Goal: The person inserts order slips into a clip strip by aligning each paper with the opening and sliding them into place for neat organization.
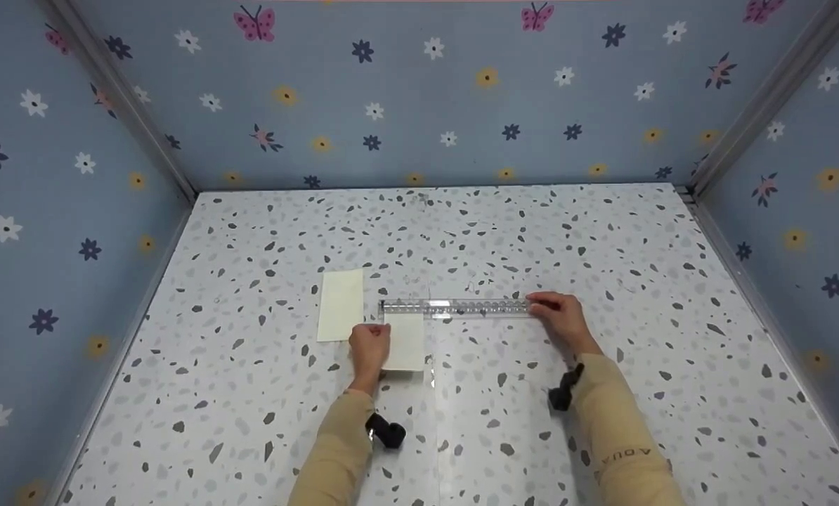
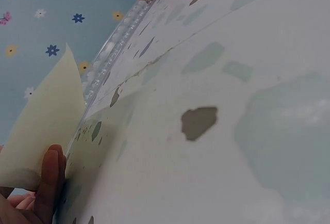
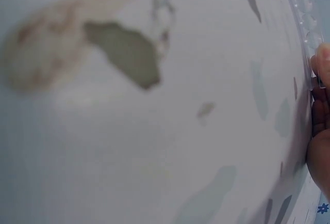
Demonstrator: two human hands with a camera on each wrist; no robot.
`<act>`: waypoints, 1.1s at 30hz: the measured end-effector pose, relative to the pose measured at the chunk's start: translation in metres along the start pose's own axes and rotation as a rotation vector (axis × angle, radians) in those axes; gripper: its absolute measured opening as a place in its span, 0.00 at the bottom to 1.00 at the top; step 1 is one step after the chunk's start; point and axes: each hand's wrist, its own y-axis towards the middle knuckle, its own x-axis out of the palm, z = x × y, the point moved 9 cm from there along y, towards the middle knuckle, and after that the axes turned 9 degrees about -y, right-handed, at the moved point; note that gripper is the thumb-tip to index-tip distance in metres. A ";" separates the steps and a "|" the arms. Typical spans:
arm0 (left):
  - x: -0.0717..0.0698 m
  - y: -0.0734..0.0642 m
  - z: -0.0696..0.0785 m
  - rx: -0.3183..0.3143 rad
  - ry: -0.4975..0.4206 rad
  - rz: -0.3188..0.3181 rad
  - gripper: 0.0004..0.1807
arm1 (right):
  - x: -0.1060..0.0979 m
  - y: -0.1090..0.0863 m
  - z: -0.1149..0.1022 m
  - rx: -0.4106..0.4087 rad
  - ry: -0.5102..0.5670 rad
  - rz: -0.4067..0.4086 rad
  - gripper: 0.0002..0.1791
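A clear plastic ruler (image 1: 462, 308) lies across the middle of the table, with a row of round shapes along it. My right hand (image 1: 561, 318) pinches its right end, and the right wrist view catches those fingers (image 3: 323, 61) at the ruler's edge. Under the ruler's left end is a small cream paper sheet (image 1: 404, 343). With my left hand (image 1: 370, 348) I pinch the sheet by its left edge. The left wrist view has the paper (image 2: 46, 115) tilted up from the tabletop, between thumb and fingers. Part of its upper edge is behind the ruler.
Another cream paper (image 1: 341, 306) lies flat to the left, close beside my left hand. The speckled white table (image 1: 504, 436) is bounded by blue flowered panels (image 1: 419, 91) at the back and both sides. Black wrist cameras (image 1: 386, 430) sit by both sleeves.
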 end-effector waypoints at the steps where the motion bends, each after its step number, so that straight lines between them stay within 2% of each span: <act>1: 0.000 0.000 0.001 0.010 0.003 0.001 0.11 | 0.000 0.000 0.000 -0.002 0.004 0.000 0.14; 6: 0.001 -0.002 0.006 0.056 0.011 0.001 0.10 | 0.000 -0.001 0.000 0.012 -0.004 -0.006 0.13; 11: 0.002 -0.003 0.006 0.057 0.016 0.001 0.10 | 0.001 -0.001 0.002 0.053 -0.031 -0.014 0.14; 22: 0.008 -0.005 0.004 0.041 -0.029 -0.008 0.10 | 0.001 -0.001 0.005 0.085 -0.054 -0.021 0.14; 26: 0.011 -0.005 0.004 0.048 -0.027 -0.011 0.10 | 0.000 -0.001 0.004 0.084 -0.036 -0.024 0.14; 33: 0.015 -0.008 0.009 0.079 -0.007 -0.011 0.10 | -0.001 -0.001 0.000 0.029 -0.036 -0.014 0.14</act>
